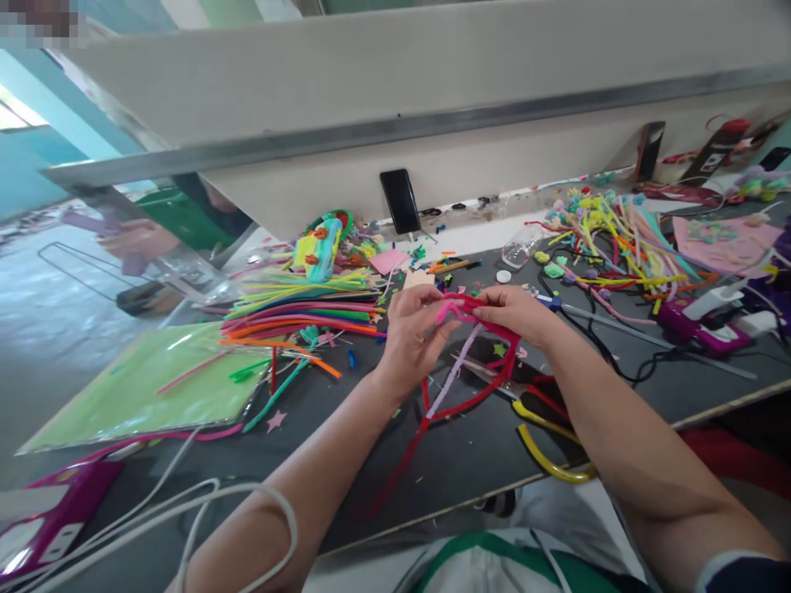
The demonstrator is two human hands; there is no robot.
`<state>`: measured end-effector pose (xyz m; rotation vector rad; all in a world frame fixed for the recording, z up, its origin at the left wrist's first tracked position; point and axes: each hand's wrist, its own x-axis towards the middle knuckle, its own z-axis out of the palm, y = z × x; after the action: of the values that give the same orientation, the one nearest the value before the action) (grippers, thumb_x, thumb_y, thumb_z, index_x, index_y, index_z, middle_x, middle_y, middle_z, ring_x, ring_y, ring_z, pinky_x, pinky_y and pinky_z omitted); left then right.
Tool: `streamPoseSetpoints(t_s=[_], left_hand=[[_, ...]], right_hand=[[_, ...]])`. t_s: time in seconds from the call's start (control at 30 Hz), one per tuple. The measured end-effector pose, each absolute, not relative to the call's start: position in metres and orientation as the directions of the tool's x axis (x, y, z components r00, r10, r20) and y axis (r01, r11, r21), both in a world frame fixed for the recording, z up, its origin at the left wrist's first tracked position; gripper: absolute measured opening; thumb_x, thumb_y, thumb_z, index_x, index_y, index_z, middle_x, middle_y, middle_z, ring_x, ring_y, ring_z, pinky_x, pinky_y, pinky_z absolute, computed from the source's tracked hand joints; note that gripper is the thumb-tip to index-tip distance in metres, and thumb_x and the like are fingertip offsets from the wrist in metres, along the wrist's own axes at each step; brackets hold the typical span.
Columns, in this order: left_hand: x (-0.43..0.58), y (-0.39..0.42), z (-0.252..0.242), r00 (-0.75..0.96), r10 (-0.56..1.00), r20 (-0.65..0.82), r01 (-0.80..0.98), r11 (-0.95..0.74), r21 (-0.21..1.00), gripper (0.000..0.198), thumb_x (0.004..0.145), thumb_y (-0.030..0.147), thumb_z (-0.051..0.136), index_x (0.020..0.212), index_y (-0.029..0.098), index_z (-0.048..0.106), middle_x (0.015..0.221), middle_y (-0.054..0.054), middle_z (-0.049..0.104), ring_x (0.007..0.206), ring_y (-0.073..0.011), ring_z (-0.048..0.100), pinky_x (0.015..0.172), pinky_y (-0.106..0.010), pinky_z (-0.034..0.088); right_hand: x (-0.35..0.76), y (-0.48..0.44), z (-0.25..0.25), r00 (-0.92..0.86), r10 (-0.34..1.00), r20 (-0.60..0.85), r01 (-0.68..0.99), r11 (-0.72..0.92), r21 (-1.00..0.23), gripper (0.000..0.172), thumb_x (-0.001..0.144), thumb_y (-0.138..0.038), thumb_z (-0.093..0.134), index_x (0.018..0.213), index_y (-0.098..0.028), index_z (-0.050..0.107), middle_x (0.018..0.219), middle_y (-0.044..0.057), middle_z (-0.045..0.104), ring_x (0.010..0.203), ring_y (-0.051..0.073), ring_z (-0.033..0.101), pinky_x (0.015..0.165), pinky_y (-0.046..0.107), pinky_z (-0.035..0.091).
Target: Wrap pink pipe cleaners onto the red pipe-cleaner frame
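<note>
Above the dark tabletop, my left hand (413,336) pinches a bright pink pipe cleaner (450,308). My right hand (512,313) closes its fingertips on the red pipe cleaner frame (510,359), right beside the pink piece. The frame is bent into a loop that hangs below both hands, with a loose red end trailing toward the table's front edge. A lilac pipe cleaner (456,372) crosses the loop at a slant. Pliers with yellow handles (549,416) lie under my right forearm, their jaws partly hidden by the loop.
Bundled coloured pipe cleaners (302,311) and a plastic-wrapped green sheet (148,379) lie left. A phone (400,201) leans on the back panel. More pipe cleaners (618,247) and a purple power strip (701,325) are right. White cables (210,486) loop by my left forearm.
</note>
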<state>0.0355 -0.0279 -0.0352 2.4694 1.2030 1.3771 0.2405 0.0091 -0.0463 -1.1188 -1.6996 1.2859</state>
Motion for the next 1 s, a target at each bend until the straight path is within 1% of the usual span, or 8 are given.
streamPoseSetpoints(t_s=[0.07,0.13,0.3,0.43,0.6,0.7,0.9,1.0], left_hand=[[0.04,-0.034,-0.034,0.322,0.671,0.668,0.535,-0.711,0.456,0.018,0.08,0.032,0.063,0.093,0.025,0.073,0.1,-0.008,0.062,0.1,-0.0228,0.053,0.094,-0.039,0.039],[0.043,-0.039,-0.032,0.3,0.703,0.644,0.424,-0.703,0.57,0.016,0.082,0.031,0.062,0.088,0.023,0.074,0.096,-0.008,0.065,0.096,-0.0215,0.057,0.091,-0.036,0.043],[0.05,-0.042,-0.033,0.133,0.898,0.419,0.073,-0.43,0.9,0.02,0.084,0.033,0.059,0.094,0.018,0.068,0.079,-0.005,0.067,0.066,-0.0143,0.062,0.067,-0.028,0.051],[0.054,-0.033,-0.04,0.058,0.952,0.3,-0.164,-0.287,0.944,0.016,0.082,0.032,0.06,0.089,0.018,0.062,0.089,-0.004,0.068,0.066,-0.0133,0.066,0.065,-0.028,0.055],[0.053,-0.028,-0.042,-0.006,0.97,0.243,-0.177,-0.24,0.954,0.018,0.08,0.033,0.062,0.086,0.016,0.06,0.083,-0.005,0.068,0.072,-0.0172,0.069,0.069,-0.031,0.058],[0.053,-0.028,-0.041,-0.032,0.965,0.26,-0.142,-0.262,0.955,0.017,0.078,0.032,0.064,0.085,0.017,0.058,0.084,-0.005,0.067,0.074,-0.0184,0.07,0.069,-0.03,0.058],[0.054,-0.029,-0.039,-0.019,0.971,0.238,-0.076,-0.239,0.968,0.019,0.079,0.034,0.062,0.083,0.016,0.057,0.081,-0.005,0.067,0.072,-0.0177,0.07,0.068,-0.028,0.057],[0.055,-0.032,-0.037,-0.02,0.984,0.178,-0.017,-0.179,0.984,0.02,0.08,0.037,0.059,0.081,0.017,0.056,0.078,-0.003,0.067,0.063,-0.0155,0.068,0.06,-0.025,0.056]], right_hand=[[0.24,0.009,-0.047,-0.376,0.925,0.048,0.181,0.125,-0.976,0.029,0.07,-0.043,0.067,0.075,-0.015,0.062,0.06,-0.003,0.052,0.05,0.007,0.039,0.048,0.021,0.028],[0.241,0.009,-0.048,-0.38,0.924,0.046,0.138,0.105,-0.985,0.033,0.072,-0.047,0.065,0.076,-0.015,0.061,0.061,-0.003,0.052,0.051,0.008,0.04,0.048,0.022,0.028],[0.242,0.007,-0.047,-0.382,0.922,0.059,0.063,0.09,-0.994,0.042,0.075,-0.057,0.06,0.073,-0.015,0.057,0.06,-0.004,0.049,0.051,0.007,0.039,0.048,0.021,0.027],[0.243,0.006,-0.049,-0.39,0.919,0.054,0.046,0.078,-0.996,0.046,0.075,-0.062,0.059,0.076,-0.017,0.059,0.059,-0.004,0.051,0.051,0.009,0.044,0.049,0.022,0.031],[0.242,0.009,-0.054,-0.347,0.937,-0.032,-0.02,-0.042,-0.999,0.055,0.077,-0.069,0.052,0.093,-0.019,0.065,0.068,0.002,0.065,0.057,0.014,0.056,0.053,0.026,0.043],[0.241,0.009,-0.053,-0.352,0.934,-0.065,-0.062,-0.093,-0.994,0.058,0.078,-0.071,0.048,0.092,-0.018,0.067,0.07,0.005,0.068,0.057,0.015,0.059,0.055,0.028,0.046],[0.242,0.008,-0.048,-0.463,0.886,-0.037,-0.009,-0.046,-0.999,0.044,0.076,-0.059,0.062,0.086,-0.016,0.068,0.069,0.002,0.066,0.057,0.012,0.054,0.056,0.025,0.042],[0.242,0.007,-0.047,-0.485,0.874,-0.019,0.008,-0.017,-1.0,0.036,0.074,-0.049,0.067,0.088,-0.015,0.067,0.07,0.0,0.064,0.057,0.01,0.051,0.057,0.024,0.04]])
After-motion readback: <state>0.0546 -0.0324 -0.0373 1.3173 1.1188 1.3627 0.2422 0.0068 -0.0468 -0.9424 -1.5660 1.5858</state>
